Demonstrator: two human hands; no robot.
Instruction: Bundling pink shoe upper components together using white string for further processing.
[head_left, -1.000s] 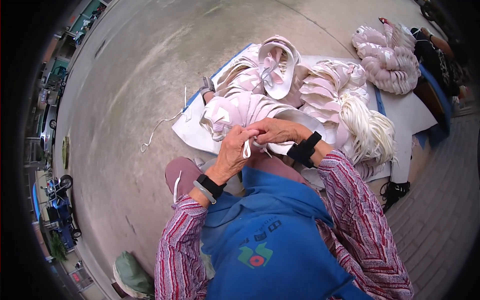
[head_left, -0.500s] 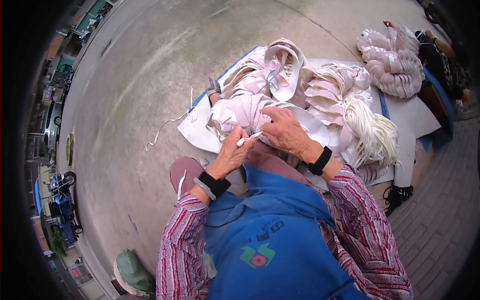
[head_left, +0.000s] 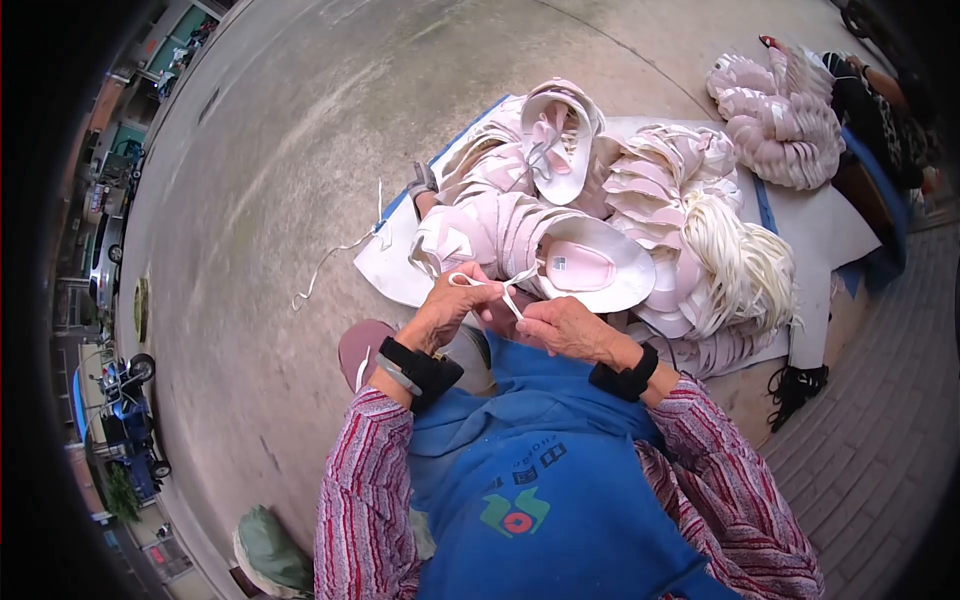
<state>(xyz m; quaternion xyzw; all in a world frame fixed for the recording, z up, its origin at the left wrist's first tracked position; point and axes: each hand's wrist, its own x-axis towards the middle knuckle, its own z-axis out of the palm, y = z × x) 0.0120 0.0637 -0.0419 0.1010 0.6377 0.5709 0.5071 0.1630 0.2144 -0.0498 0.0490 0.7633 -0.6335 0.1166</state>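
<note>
Between my hands runs a white shoelace (head_left: pixel 512 302), looped near the fingertips. My left hand (head_left: pixel 455 305) pinches it, with a loop standing out by the thumb. My right hand (head_left: pixel 570 329) grips the lace a little lower and to the right. Just beyond the hands, a row of nested pink and white shoe uppers (head_left: pixel 480 225) lies stacked, its nearest upper (head_left: pixel 590 262) showing a pink inside with a small printed label. Another upper (head_left: pixel 560 140) with a grey lace lies farther back. A thick bundle of white laces (head_left: pixel 745 265) drapes over the stack at the right.
A white sheet (head_left: pixel 385 262) with blue edges lies under the stacks. One loose lace (head_left: pixel 330 265) trails onto the concrete at left. Another heap of uppers (head_left: pixel 780 125) sits at the far right near another person's arm. Black laces (head_left: pixel 797 395) hang at the right; a green bag (head_left: pixel 268 550) stands lower left.
My right hand has drawn down and toward me, off the nearest upper, so its pink inside now shows. The lace has become a visible loop between both hands.
</note>
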